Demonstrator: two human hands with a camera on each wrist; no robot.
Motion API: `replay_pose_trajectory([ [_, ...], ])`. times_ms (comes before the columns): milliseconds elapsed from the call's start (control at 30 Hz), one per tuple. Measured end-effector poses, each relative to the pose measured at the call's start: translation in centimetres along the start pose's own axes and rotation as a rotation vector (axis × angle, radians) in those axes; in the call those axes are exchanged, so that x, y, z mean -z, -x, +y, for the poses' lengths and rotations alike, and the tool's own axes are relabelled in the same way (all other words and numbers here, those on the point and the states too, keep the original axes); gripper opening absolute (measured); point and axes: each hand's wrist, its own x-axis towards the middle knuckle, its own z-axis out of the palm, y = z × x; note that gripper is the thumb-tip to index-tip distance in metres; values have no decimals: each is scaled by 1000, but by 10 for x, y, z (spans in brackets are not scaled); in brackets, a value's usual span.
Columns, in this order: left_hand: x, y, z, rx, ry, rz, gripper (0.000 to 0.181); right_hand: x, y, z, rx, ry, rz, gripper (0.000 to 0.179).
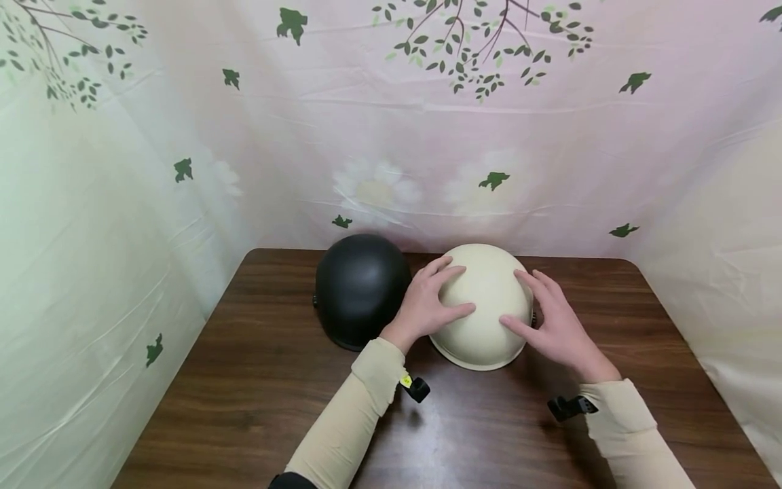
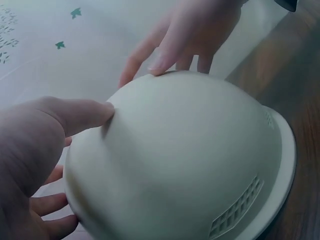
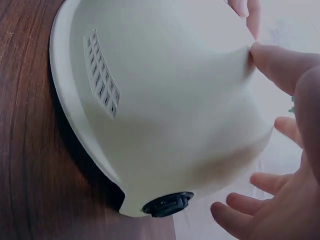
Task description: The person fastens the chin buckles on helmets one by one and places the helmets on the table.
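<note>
A cream helmet [image 1: 485, 339] rests dome up on the wooden table, between both hands. On its left side, my left hand [image 1: 425, 302] lies with fingers spread, thumb and fingertips against the dome. My right hand [image 1: 557, 322] is at the right side, fingers apart; in the right wrist view its thumb [image 3: 285, 65] touches the shell. That view also shows a slotted vent [image 3: 102, 75] near the rim and a black round fitting [image 3: 169, 204] low on the side. The rim curves outward in the left wrist view, with a grid vent [image 2: 235, 210] beside it.
A black helmet [image 1: 360, 285] stands dome up just left of the cream one, close to the left hand and forearm. Behind the brown wooden table [image 1: 256, 380] hangs a pale curtain [image 1: 342, 136] with printed leaves, which also runs along both sides.
</note>
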Motion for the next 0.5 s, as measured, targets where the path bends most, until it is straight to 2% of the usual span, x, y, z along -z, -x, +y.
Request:
replay_pose_trajectory([
  [133, 9, 0, 10, 3, -25, -23, 73, -5, -3, -5, 23, 21, 12, 90],
  [200, 17, 3, 23, 28, -1, -48, 69, -9, -4, -7, 56, 38, 19, 90],
  [300, 19, 2, 25, 26, -10, -61, 69, -15, -7, -9, 130, 77, 39, 89],
  [333, 15, 0, 18, 6, -21, -58, 71, -17, -8, -9, 152, 90, 47, 88],
  [367, 16, 0, 18, 0, -21, -55, 70, -18, -9, -10, 167, 97, 53, 87],
  [500, 22, 2, 16, -12, 6, -34, 72, -20, -11, -12, 175, 111, 64, 85],
])
